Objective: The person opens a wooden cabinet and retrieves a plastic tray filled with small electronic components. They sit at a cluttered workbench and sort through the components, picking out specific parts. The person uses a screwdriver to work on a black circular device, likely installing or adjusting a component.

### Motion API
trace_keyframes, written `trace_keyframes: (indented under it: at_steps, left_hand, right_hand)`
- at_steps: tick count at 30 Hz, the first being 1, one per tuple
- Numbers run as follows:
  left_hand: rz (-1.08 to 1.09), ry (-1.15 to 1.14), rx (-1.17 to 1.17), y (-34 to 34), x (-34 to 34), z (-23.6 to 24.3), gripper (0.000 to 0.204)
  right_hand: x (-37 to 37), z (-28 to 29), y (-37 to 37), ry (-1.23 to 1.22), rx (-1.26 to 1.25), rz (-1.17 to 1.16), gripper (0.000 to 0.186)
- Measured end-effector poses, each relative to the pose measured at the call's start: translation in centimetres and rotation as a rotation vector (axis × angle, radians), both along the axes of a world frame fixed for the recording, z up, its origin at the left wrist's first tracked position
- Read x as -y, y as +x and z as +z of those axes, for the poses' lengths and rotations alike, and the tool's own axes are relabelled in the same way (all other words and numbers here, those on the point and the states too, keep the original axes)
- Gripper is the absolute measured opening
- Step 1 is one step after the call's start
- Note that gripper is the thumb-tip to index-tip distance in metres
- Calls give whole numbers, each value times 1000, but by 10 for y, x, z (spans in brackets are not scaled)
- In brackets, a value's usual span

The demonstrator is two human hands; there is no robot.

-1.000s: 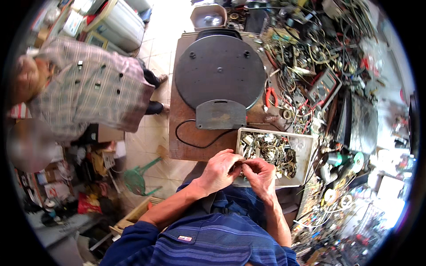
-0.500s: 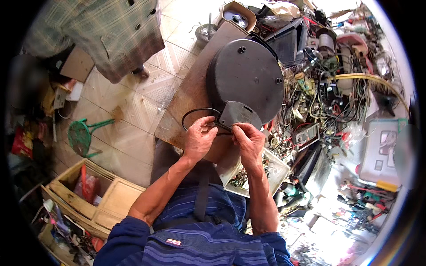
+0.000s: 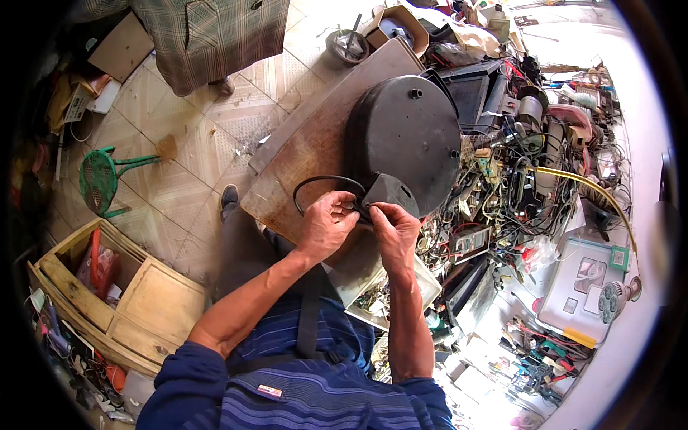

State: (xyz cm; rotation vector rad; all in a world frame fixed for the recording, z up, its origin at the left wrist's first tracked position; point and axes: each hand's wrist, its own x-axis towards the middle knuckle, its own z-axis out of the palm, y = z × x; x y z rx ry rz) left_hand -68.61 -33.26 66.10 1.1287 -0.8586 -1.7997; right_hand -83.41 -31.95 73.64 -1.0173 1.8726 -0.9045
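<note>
A round black appliance (image 3: 405, 129) lies with its flat underside up on a wooden tabletop, small feet showing on it. A dark protruding housing (image 3: 390, 192) sticks out of it toward me. From beside that housing a black cord (image 3: 307, 185) curves out in a loop to the left and back to my fingers. My left hand (image 3: 330, 228) is closed in a pinch on the cord. Close beside it, my right hand (image 3: 395, 233) pinches thumb and fingers together at the housing's near edge. What lies between the right fingertips is too small and dark to make out.
Right of the worn wooden table (image 3: 287, 179), heaps of wires and parts (image 3: 530, 150) press close. A white bin (image 3: 426, 287) stands under my right forearm. A green stool (image 3: 98, 180) and a wooden drawer cabinet (image 3: 158, 294) are at left. Someone in a plaid coat (image 3: 222, 43) stands far left.
My hands have drawn closer together at the housing's edge, the right one shifting slightly left. The view has swung a little, and the plaid coat appears farther right and higher.
</note>
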Motion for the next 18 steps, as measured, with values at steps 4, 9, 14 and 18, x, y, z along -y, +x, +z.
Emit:
trace_keyframes:
  at_steps: [4,9,14,18]
  left_hand:
    - [4,-3,15,-2,2,-4,32]
    - [14,-20,31,-3,4,1,30]
    - [56,-15,13,-6,2,-6,30]
    - [90,20,-35,-12,-3,-17,30]
  right_hand:
    - [5,6,4,8,-93,39,16]
    - [5,3,3,12,-114,41,16]
    - [8,4,6,50,-170,49,14]
    - [8,7,11,57,-180,15,13]
